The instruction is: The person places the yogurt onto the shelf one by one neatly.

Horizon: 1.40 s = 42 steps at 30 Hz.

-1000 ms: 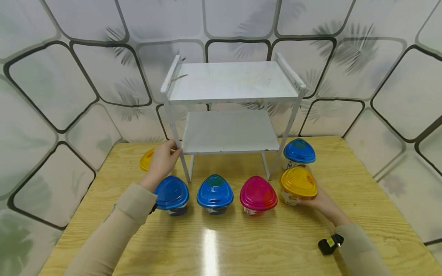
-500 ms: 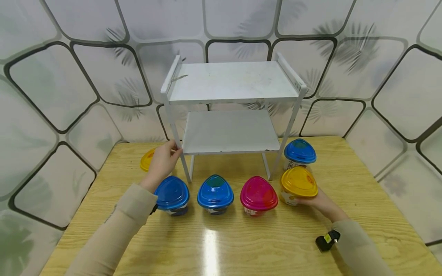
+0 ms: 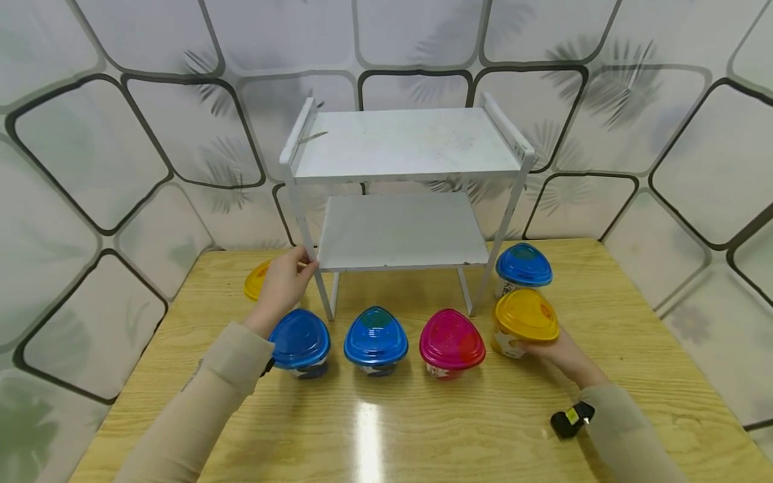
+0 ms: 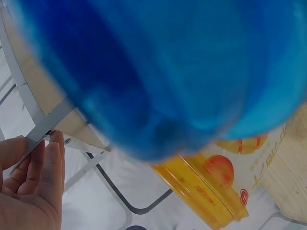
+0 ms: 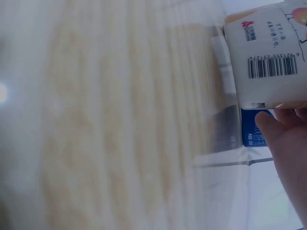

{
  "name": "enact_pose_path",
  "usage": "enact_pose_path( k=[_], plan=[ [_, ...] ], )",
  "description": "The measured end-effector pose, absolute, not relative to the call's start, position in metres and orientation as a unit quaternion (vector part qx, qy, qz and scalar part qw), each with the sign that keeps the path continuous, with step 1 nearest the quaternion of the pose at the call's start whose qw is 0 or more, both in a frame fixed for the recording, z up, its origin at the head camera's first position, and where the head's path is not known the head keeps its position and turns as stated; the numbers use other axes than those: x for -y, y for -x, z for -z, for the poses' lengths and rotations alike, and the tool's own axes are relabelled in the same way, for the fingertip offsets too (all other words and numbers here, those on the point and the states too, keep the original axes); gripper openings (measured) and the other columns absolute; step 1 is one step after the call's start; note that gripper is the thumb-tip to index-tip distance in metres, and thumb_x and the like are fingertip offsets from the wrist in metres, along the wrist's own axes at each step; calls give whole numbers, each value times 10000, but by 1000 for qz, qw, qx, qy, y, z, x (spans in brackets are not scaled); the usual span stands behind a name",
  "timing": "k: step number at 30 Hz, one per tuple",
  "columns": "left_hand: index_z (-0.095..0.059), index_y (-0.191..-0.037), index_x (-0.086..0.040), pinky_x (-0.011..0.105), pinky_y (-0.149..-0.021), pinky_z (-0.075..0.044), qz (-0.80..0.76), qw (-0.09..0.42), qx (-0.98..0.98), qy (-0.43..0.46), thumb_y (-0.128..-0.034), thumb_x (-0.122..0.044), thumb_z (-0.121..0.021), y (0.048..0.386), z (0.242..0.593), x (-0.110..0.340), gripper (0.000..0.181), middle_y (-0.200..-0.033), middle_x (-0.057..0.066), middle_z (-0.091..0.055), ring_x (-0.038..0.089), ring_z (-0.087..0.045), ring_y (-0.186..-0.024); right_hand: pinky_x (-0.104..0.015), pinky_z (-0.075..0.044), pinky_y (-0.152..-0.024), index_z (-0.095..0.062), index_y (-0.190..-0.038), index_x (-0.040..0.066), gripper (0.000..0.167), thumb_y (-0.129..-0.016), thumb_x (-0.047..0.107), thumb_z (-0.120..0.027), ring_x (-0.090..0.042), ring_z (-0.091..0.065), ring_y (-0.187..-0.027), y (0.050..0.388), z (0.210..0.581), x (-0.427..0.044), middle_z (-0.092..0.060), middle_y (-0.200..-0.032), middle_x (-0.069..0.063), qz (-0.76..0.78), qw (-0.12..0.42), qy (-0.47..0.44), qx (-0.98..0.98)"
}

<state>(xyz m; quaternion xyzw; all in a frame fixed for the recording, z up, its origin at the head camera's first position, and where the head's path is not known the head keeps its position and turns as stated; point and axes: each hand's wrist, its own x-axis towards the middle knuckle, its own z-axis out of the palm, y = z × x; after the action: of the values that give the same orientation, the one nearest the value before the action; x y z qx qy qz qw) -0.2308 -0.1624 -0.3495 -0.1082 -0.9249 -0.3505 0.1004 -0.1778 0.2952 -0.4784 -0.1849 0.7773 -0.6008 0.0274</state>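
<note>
My left hand (image 3: 282, 285) pinches the front left leg of the white two-tier rack (image 3: 401, 228) at the height of its lower shelf; in the left wrist view the thumb and fingers (image 4: 50, 165) lie on either side of the white bar. On the right, my right hand (image 3: 558, 352) grips a tub with a yellow lid (image 3: 527, 315) from its right side. The right wrist view has that tub's white wall with a barcode (image 5: 268, 57) above the thumb. Just behind it stands a blue-lidded tub (image 3: 524, 264).
In front of the rack stand two blue-lidded tubs (image 3: 300, 339) (image 3: 376, 337) and a pink-lidded tub (image 3: 451, 341). Another yellow-lidded tub (image 3: 256, 280) is partly behind my left hand. A patterned curtain-like backdrop (image 3: 417, 40) surrounds the wooden table (image 3: 459, 429).
The yellow-lidded tub in my right hand has shifted slightly to the right, away from the pink-lidded one. My left hand stays on the rack's leg.
</note>
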Motion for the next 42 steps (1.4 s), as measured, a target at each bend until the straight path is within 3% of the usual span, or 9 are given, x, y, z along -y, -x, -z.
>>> enact_pose_path(
  k=[10,20,32,42],
  plan=[
    [-560,-933,-5,409,-680,-498,348,96,924,124,-895,-110,-522,233,352,168,118,-911,154,-604,303,-598,-820,-161,-414,-796,-371,-1275,145,540,-813,-33,-587,7,-462,-1012,174,465,-295,-469,-1138,151,587,16,170,-791],
    [-561,-934,-6,410,-683,-498,349,93,925,123,-894,-106,-524,232,350,167,114,-906,150,-604,299,-595,-816,-148,-411,-794,-394,-1274,130,567,-792,-112,-569,-18,-472,-1013,175,438,-290,-481,-1145,131,572,-26,216,-791],
    [-561,-923,2,392,-669,-501,350,96,923,124,-890,-102,-530,233,349,166,113,-897,151,-603,277,-589,-783,-176,-437,-771,-466,-1199,221,547,-788,-130,-551,-39,-493,-985,180,399,-279,-512,-1108,107,589,-5,258,-766],
    [-566,-911,2,394,-669,-503,353,102,921,128,-884,-95,-536,233,350,166,104,-889,151,-606,279,-592,-780,-214,-450,-779,-468,-1223,117,553,-761,-179,-536,-86,-500,-1010,184,372,-270,-523,-1131,51,584,-6,316,-748]
  ],
)
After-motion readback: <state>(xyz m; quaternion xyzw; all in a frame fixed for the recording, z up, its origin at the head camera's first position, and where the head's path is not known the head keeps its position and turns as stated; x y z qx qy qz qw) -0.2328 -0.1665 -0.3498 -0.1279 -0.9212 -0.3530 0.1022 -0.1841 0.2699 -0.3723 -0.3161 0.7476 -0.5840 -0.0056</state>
